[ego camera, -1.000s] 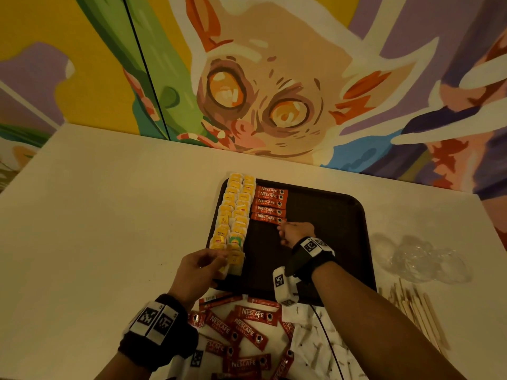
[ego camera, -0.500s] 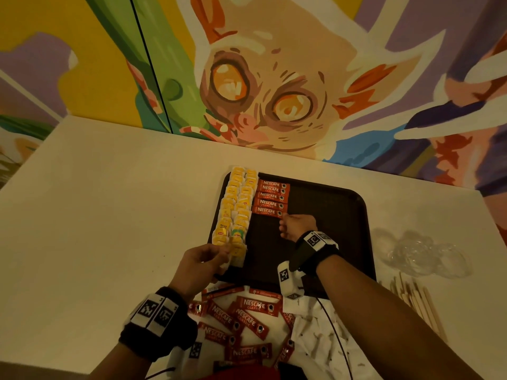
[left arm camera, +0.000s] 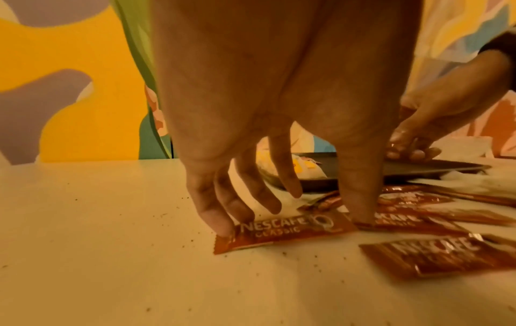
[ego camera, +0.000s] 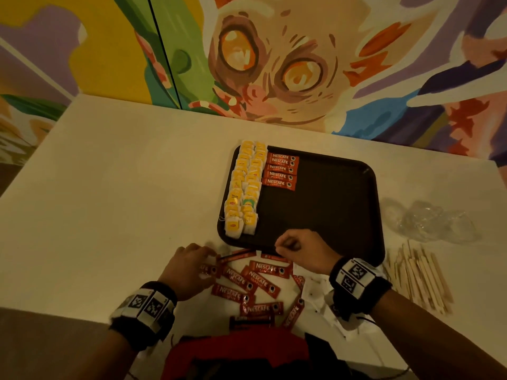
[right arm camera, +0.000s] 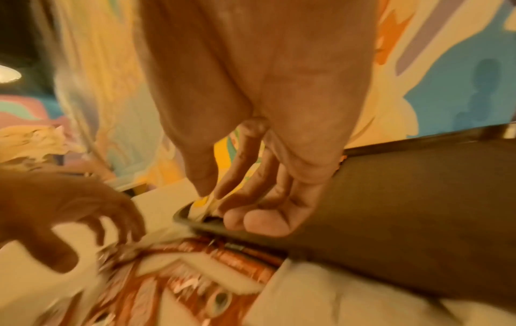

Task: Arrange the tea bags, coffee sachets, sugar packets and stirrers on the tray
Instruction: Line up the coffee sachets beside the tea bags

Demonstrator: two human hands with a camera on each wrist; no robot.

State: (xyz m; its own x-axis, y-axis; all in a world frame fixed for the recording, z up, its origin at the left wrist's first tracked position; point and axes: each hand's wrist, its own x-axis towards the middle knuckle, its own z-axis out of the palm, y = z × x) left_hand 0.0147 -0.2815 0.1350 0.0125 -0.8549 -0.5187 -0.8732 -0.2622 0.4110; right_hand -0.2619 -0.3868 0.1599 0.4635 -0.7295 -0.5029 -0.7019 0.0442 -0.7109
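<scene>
My right wrist view is smeared, so the coffee sachets (right arm camera: 223,260) under my right hand (right arm camera: 251,176) are just red streaks and I can't read them. In the head view my left hand (ego camera: 189,270) covers one sachet's end, and the sugar packets (ego camera: 315,292) are too dim to make out.

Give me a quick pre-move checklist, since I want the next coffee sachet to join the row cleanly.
1. Left hand fingertips on a loose coffee sachet: ok.
2. Sachet lifted off the table: not ok, it lies flat.
3. Free tray floor below the sachet row: ok.
4. Right hand empty: cannot tell.
5. Tea bags lined up on the tray's left side: ok.
</scene>
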